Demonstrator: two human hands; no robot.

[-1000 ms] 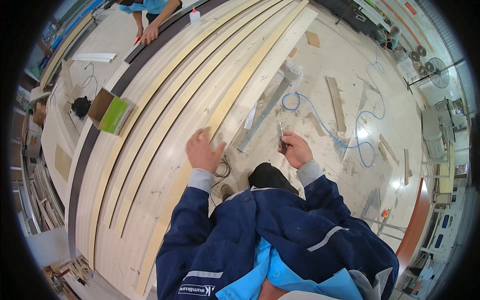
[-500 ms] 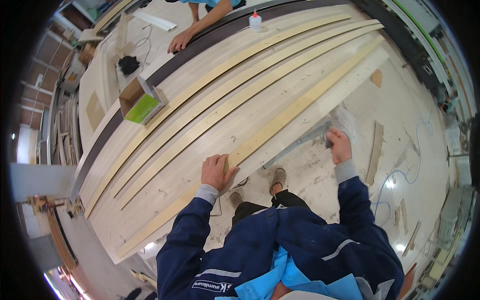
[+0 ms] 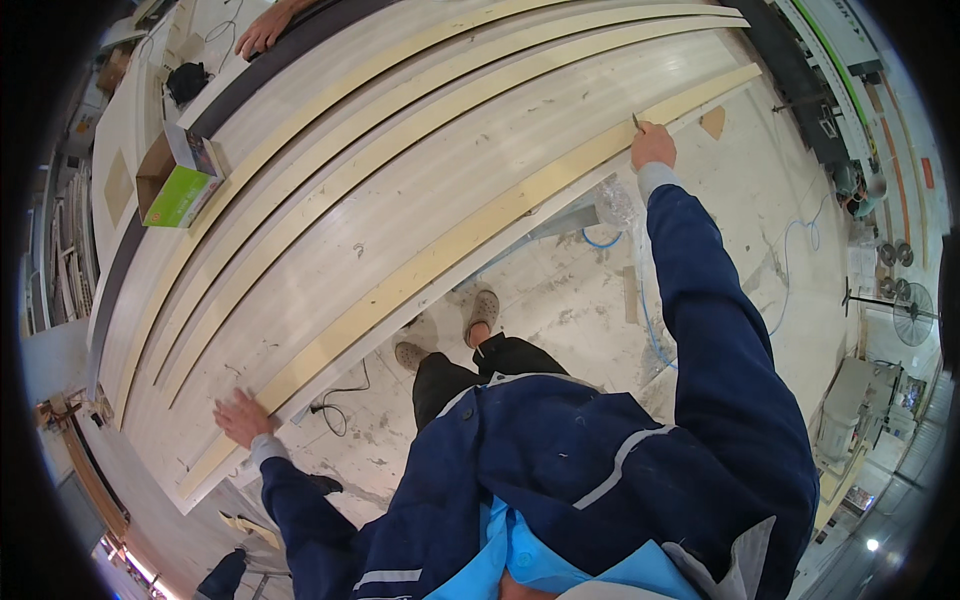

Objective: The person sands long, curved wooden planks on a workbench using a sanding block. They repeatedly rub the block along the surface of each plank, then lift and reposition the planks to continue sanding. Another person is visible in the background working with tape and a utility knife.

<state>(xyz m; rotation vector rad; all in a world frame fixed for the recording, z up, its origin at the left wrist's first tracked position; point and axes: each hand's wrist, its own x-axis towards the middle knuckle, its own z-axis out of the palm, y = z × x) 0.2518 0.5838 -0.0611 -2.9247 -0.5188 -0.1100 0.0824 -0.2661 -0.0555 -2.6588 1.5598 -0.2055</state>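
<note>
A long pale yellow strip (image 3: pixel 460 242) lies along the near edge of a light tabletop (image 3: pixel 330 325). My left hand (image 3: pixel 240 418), fingers spread and a little blurred, rests at the strip's left end and holds nothing. Far to the right, my right hand (image 3: pixel 653 147) is closed over the same strip near its other end. Out of that fist sticks the tip of a thin dark tool (image 3: pixel 636 122); the rest of it is hidden, so its kind is unclear. Beyond lie several more pale yellow strips (image 3: pixel 400 132), roughly side by side.
An open cardboard box (image 3: pixel 181 190) with a green side stands on the far left of the tabletop. Another person's hand (image 3: pixel 262 32) touches a dark rail (image 3: pixel 290 70) at the back. On the floor lie a black cable (image 3: pixel 345 400) and a blue hose (image 3: pixel 645 305).
My left hand has slid left along the near strip, its fingers now spread. My right hand has swung from beside the table up onto the strip's right part. The view has shifted.
</note>
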